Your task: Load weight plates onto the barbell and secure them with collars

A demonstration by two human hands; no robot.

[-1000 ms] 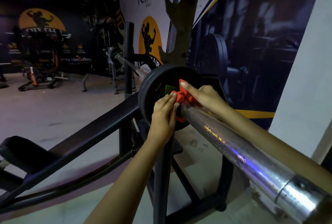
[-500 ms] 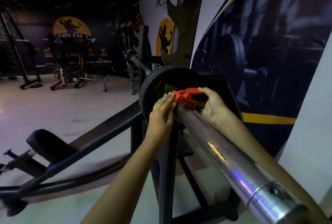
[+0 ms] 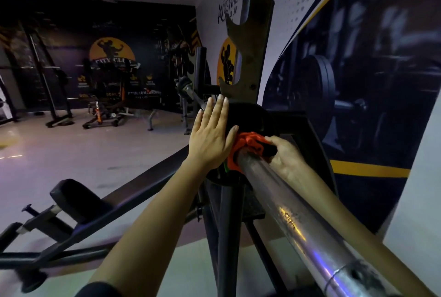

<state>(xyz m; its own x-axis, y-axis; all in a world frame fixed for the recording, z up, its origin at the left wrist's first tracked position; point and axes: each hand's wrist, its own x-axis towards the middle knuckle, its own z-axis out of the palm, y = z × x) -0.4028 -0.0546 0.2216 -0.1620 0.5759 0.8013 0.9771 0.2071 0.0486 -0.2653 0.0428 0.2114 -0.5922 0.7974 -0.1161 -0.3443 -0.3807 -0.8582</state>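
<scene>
Left hand [image 3: 211, 137] flat, fingers straight, pressing the black weight plate [image 3: 248, 115] on the barbell [image 3: 298, 220]. Right hand [image 3: 285, 158] curls round the orange collar [image 3: 248, 144], snug against the plate. The bar sits in the rack upright [image 3: 253, 58], with pale gym floor [image 3: 95, 153] and a dark bodybuilder mural [image 3: 112, 51] beyond.

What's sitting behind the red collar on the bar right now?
A black weight plate, its face mostly covered by the flat left hand. The right hand grips the red collar. Whether collar and plate touch is hidden.
</scene>
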